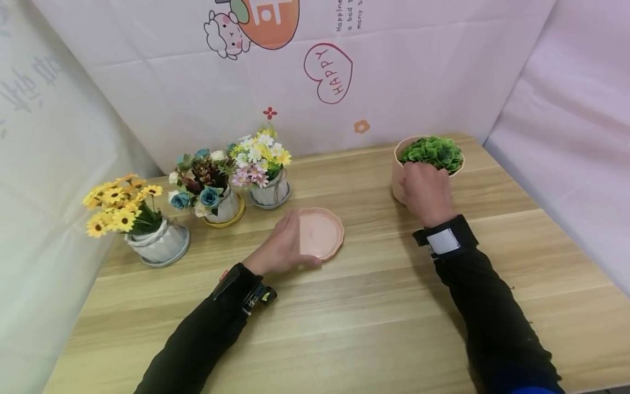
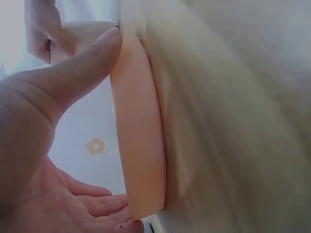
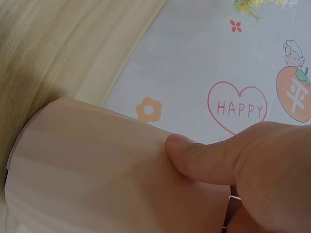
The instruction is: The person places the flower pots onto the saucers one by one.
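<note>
A shallow pink saucer (image 1: 321, 235) lies flat on the wooden table, and my left hand (image 1: 281, 247) grips its left side. In the left wrist view the thumb is at one end of the saucer's rim (image 2: 138, 131) and the fingertips touch the other. Farther right and back, my right hand (image 1: 428, 192) pinches the near rim of a pink flowerpot (image 1: 397, 181). Leafy green foliage (image 1: 437, 152) fills that pot. The right wrist view shows the thumb against the pot's outer wall (image 3: 107, 160); most of the fingers are hidden there.
Three pale pots stand on saucers at the left: yellow flowers (image 1: 120, 205), blue and white roses (image 1: 209, 189), and mixed daisies (image 1: 261, 158). A printed white cloth (image 1: 403, 71) rises behind the table's back edge. More cloth hangs on both sides.
</note>
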